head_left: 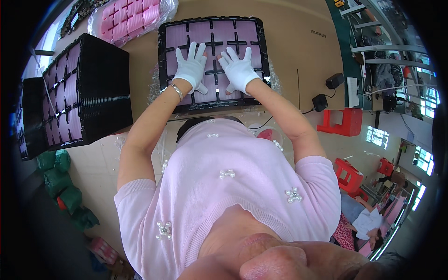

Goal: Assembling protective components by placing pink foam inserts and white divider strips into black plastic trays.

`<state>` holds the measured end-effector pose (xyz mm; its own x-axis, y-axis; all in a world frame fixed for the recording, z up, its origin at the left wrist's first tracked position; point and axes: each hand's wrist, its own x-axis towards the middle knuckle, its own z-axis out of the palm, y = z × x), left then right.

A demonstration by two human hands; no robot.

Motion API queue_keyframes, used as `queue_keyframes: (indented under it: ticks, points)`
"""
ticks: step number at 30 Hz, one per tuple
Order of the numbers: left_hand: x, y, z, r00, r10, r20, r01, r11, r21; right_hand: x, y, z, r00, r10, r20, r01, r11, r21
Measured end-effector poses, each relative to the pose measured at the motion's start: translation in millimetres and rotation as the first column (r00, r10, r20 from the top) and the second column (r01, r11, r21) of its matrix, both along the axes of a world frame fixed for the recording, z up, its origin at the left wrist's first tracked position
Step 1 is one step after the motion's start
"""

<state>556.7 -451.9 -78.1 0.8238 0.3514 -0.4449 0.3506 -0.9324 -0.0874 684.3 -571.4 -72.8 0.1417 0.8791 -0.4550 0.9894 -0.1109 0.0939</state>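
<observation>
A black plastic tray point(162, 52) with a raised rim and cross-shaped dividers lies on the worktable in front of me. Its compartments show a translucent pink-purple filling point(198, 29) whose kind I cannot make out. My left hand point(190, 69), in a white glove, rests flat on the left half of the tray with its fingers spread. On the right half lies my right hand point(240, 71), gloved the same way, palm down and fingers apart. Neither hand grips anything. Clear bubble wrap point(154, 88) shows beside the tray.
A tall stack of black trays point(105, 86) stands at the left, and a bagged pink tray point(133, 16) lies beyond it. Brown cardboard point(298, 60) covers the table. Two black power adapters point(320, 102) sit near its right edge. Red stools point(347, 122) and a person point(366, 219) are at the right.
</observation>
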Motion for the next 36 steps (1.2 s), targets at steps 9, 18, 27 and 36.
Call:
queue_keyframes:
  ticks: [9, 18, 27, 36]
  points:
    - [-6.8, -6.7, 25.4, 0.995, 0.093, 0.029, -0.092, 0.996, -0.015, 6.2, -15.5, 6.2, 0.99, -0.059, -0.126, 0.076, 0.989, 0.131]
    - [-10.9, -12.5, 25.4, 1.0, 0.025, -0.017, -0.023, 0.994, 0.103, 12.8, -22.8, -0.6, 0.978, -0.138, -0.158, 0.154, 0.983, 0.096]
    - [-79.6, 103.5, -0.5, 0.002, 0.966, -0.259, -0.36, -0.241, -0.901, 112.7, -65.1, -12.6, -0.246, -0.47, -0.848, 0.924, 0.149, -0.351]
    - [-72.1, 90.7, -10.6, 0.209, 0.793, -0.572, -0.216, -0.533, -0.818, 103.6, -58.9, -31.3, -0.49, -0.246, -0.836, 0.769, 0.33, -0.548]
